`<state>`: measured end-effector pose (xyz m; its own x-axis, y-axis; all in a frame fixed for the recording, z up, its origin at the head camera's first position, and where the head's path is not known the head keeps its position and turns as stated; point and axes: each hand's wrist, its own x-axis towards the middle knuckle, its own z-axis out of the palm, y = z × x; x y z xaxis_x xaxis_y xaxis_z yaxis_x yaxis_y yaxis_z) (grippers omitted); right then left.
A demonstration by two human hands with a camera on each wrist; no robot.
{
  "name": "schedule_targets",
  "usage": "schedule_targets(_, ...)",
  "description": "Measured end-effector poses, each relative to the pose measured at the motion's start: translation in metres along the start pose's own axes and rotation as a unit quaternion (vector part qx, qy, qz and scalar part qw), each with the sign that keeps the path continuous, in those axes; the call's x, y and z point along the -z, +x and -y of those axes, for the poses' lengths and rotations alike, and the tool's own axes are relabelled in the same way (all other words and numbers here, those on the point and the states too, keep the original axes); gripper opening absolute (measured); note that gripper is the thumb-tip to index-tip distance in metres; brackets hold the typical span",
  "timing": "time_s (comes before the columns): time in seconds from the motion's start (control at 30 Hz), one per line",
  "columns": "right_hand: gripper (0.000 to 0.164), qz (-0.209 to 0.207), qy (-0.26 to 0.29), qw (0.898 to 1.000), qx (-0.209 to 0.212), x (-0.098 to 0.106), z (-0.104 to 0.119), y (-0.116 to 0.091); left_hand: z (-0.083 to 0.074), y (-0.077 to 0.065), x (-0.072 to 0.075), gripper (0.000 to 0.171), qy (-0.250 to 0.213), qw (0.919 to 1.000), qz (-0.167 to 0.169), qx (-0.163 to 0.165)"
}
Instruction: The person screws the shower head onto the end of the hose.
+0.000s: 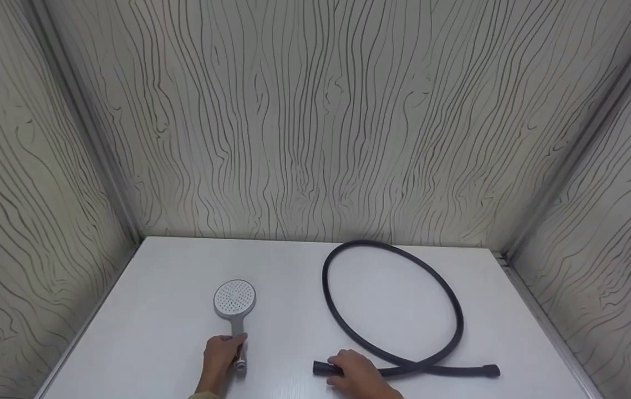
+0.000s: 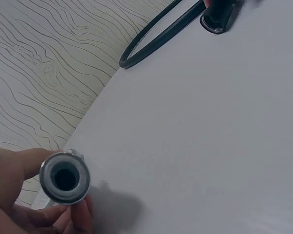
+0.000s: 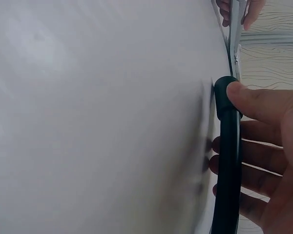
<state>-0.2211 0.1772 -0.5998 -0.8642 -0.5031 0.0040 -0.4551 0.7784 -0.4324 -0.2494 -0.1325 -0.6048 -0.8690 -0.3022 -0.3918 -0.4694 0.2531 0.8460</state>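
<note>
A handheld shower head (image 1: 234, 298), grey with a white perforated face, points its face upward on the left of the table. My left hand (image 1: 221, 354) grips its handle, and the handle's round threaded end (image 2: 65, 178) faces the left wrist camera. To the right, a black shower hose (image 1: 456, 310) lies in one large loop with its ends crossing near the front. My right hand (image 1: 357, 372) holds the hose near its left end, thumb on the end connector (image 3: 224, 92) and fingers around the tube behind it. The connector's open mouth (image 2: 214, 23) shows in the left wrist view.
The hose's other connector (image 1: 491, 371) lies at the front right of the white table (image 1: 182, 266). Wood-grain panels (image 1: 293, 138) rise at the back and on both sides, joined by grey corner strips (image 1: 85, 127).
</note>
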Motion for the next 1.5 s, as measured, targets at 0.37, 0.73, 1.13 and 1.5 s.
schedule_targets(0.37, 0.023, -0.003, -0.003, 1.000, 0.009, -0.0013, 0.0010, 0.0007, 0.0003, 0.0052, -0.0015, 0.031, -0.045, 0.9982, 0.019, 0.035)
schedule_targets(0.73, 0.027, 0.009, 0.020, 0.999, -0.024, -0.0035, 0.0023, 0.0052, -0.0043, 0.0064, -0.0007, 0.023, -0.083, 0.9927, 0.043, 0.077)
schedule_targets(1.13, 0.022, 0.004, 0.023, 1.000, -0.019, -0.0071, -0.0003, 0.0070, -0.0060, 0.0049, 0.0025, 0.025, -0.107, 0.9860, 0.100, 0.080)
schedule_targets(1.5, 0.012, -0.027, 0.026, 0.999, 0.025, -0.0031, 0.0016, 0.0038, -0.0081, -0.0014, 0.0042, 0.031, -0.141, 0.9774, 0.136, 0.079)
